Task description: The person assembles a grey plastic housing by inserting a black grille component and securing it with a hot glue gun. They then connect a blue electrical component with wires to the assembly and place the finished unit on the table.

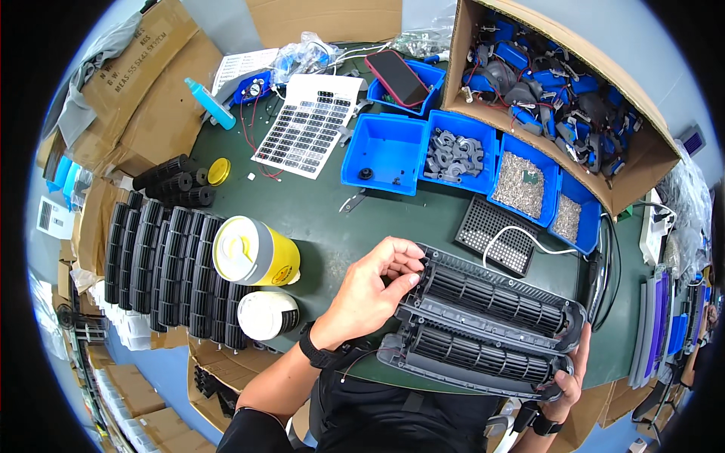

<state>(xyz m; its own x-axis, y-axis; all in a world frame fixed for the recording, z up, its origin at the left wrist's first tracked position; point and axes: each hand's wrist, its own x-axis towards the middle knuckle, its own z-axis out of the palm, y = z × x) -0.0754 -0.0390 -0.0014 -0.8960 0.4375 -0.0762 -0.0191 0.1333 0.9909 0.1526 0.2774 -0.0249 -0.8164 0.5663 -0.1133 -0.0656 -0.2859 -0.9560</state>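
Over the dark green desk (pixel 317 219), both hands grip a grey plastic housing with black roller fans (pixel 483 317): left hand (pixel 374 291) pinching its end, right hand (pixel 572 377) clasping the far end; seating the part seems under way.

left hand (pixel 375 285) fingers curled and pinched at tips, wrist bent, watch-strapped, right hand (pixel 572 375) low right, fingers wrapped in a grip, both forearms from lower edge

There is one view only. The head camera looks steeply down from above onto the green workbench (pixel 317 219), quite near. The person's forearms enter from the lower edge. The fisheye lens bends the straight edges near the rim.
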